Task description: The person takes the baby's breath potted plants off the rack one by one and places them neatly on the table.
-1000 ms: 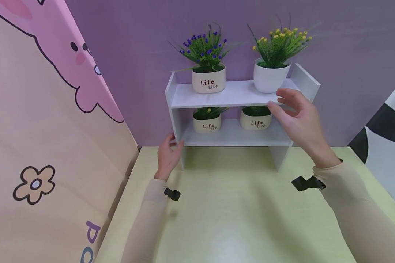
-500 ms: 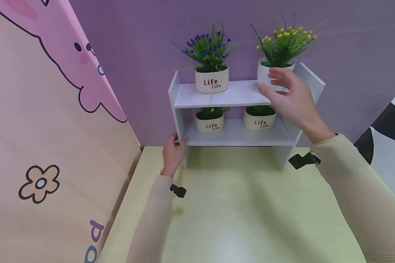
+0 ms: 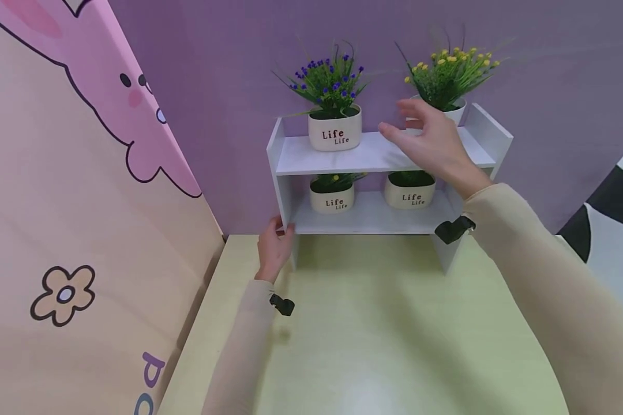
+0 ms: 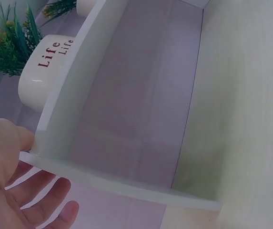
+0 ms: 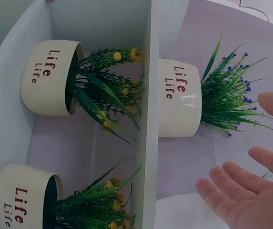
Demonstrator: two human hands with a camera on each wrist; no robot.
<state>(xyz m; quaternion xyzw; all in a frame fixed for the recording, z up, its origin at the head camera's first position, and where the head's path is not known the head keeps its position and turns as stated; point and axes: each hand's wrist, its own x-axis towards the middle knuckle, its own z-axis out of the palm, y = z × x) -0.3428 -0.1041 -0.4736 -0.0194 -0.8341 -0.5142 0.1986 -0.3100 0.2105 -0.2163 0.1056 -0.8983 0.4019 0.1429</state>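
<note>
While the left hand [image 3: 274,251] grips the rack [image 3: 379,154], the right hand [image 3: 433,138] is spread before a white pot [image 3: 456,114]

Where my head feed begins, two beige sleeves [image 3: 529,282] reach across the pale yellow worktop [image 3: 353,323], each with a small black camera [image 3: 282,305] at the wrist. Farther out, I watch the left hand pinch the rack's left side panel [image 4: 122,182] by its front edge, the thumb just above the lower shelf [image 3: 368,220] and the fingers loosely bent along the outside. The right hand, thumb and fingers well apart and slightly curved, has hold of nothing; from my head view it covers part of the white pot, and I cannot tell how close the two are.

The rack itself stands along the worktop's far edge. On its lower shelf I make out two cream "Life" pots, one [image 3: 332,201] near the left end, the other [image 3: 410,197] right of the middle, both with yellow blossoms in the right wrist feed. On the upper shelf, a third cream pot [image 3: 335,132] with blue-purple flowers [image 3: 332,83] stands near the left end; the white pot, with yellow flowers [image 3: 451,72], stands near the right end. Behind everything I see a purple wall [image 3: 228,86].
</note>
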